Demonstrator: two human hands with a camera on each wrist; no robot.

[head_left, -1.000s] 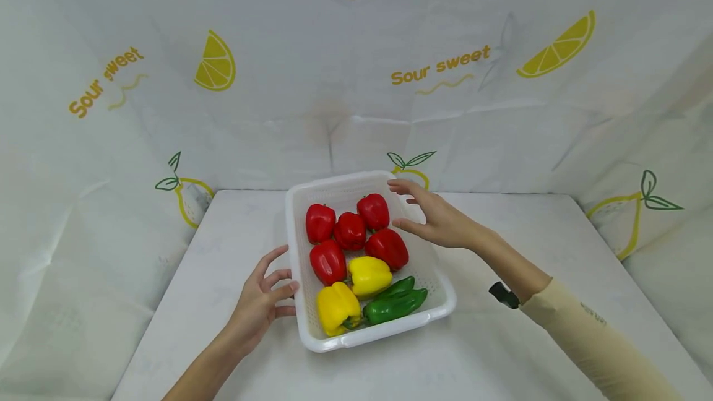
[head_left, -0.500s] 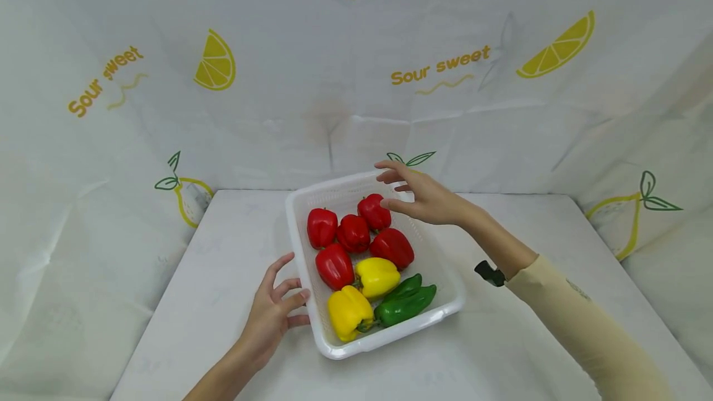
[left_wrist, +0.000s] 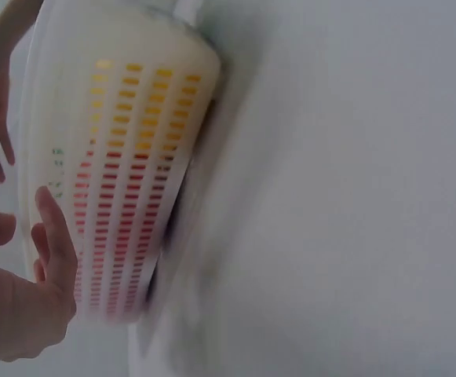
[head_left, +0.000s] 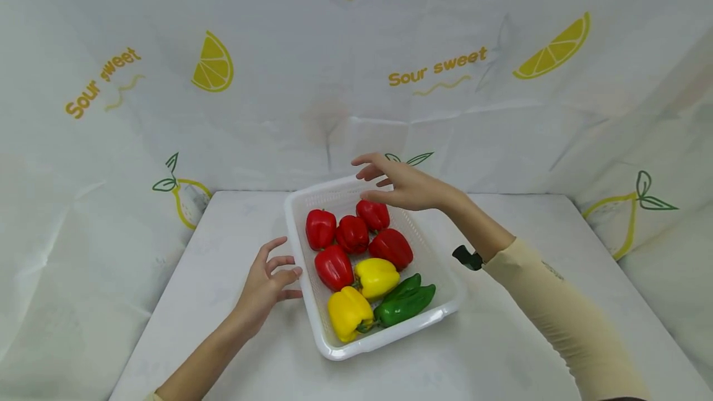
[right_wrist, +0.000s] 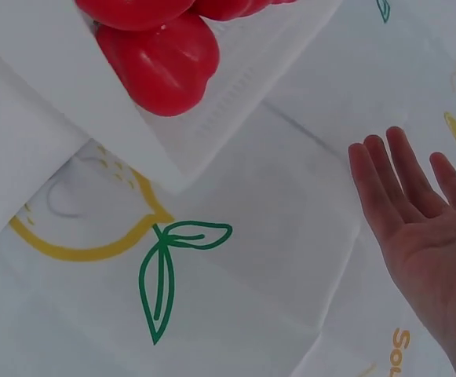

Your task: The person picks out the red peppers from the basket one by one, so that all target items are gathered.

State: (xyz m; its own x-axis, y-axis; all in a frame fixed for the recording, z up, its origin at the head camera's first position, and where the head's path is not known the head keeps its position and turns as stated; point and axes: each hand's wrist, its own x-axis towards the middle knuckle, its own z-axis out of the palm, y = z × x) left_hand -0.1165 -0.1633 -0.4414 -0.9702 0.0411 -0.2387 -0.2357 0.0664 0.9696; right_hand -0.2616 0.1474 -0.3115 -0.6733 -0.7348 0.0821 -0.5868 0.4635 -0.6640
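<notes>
- White cloth point(head_left: 278, 30) with lemon prints point(head_left: 214, 64) and the words "Sour sweet" hung behind and at both sides of a pale table point(head_left: 234, 228).
- Near the table's middle was a white basket point(head_left: 401, 334), turned a little askew; whether its base lay fully flat could not be told.
- The basket looked like thin, fairly stiff plastic, light in itself, so most of the weight was probably its load. Its smooth rim might be slightly slippery; opposite sides of that rim seemed the best places to take hold.
- Glossy, rounded peppers seemed likely to roll or slide if the basket tipped. They looked firm, though whether they were real could not be told.
- Inside, five red peppers point(head_left: 333, 267) filled the far and middle part, two yellow peppers point(head_left: 350, 313) lay nearer, and two green peppers point(head_left: 406, 307) lay together in the near right corner. Slots in the side wall let red and yellow show through.
- Both hands were well apart. The left hand point(head_left: 264, 286) was loosely curved beside the left wall, thumb at the rim; firm contact could not be confirmed.
- The right hand point(head_left: 403, 185), fingers relaxed and holding nothing, hovered by the far right corner.
</notes>
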